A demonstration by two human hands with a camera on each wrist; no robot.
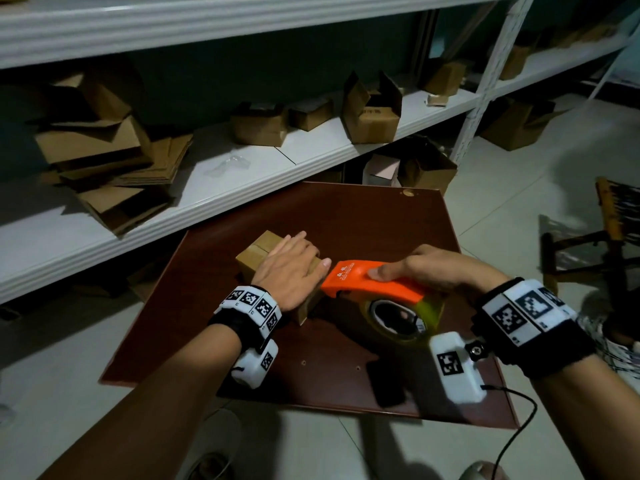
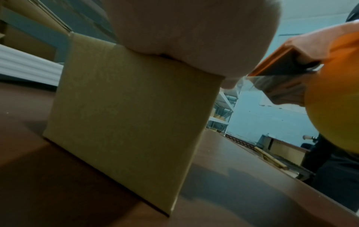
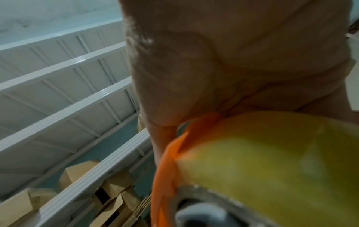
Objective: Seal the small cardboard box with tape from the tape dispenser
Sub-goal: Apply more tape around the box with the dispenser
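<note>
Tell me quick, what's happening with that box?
Left hand flat on small cardboard box. Right hand grips orange tape dispenser at box edge. Nothing blocking.

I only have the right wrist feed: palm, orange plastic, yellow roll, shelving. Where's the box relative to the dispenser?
Observer: The small cardboard box sits on the brown board, just left of the tape dispenser; the dispenser's orange nose is at the box's near top edge.
Operator: Left hand doing anything?
Observer: The left hand lies flat on the box top, fingers straight, pressing it down.
Operator: Tape pulled out yet?
Observer: In the left wrist view a clear strip of tape runs from the dispenser's mouth toward the box corner by the thumb.
Operator: Right hand's grip?
Observer: The right hand wraps over the orange handle, thumb along the side.
</note>
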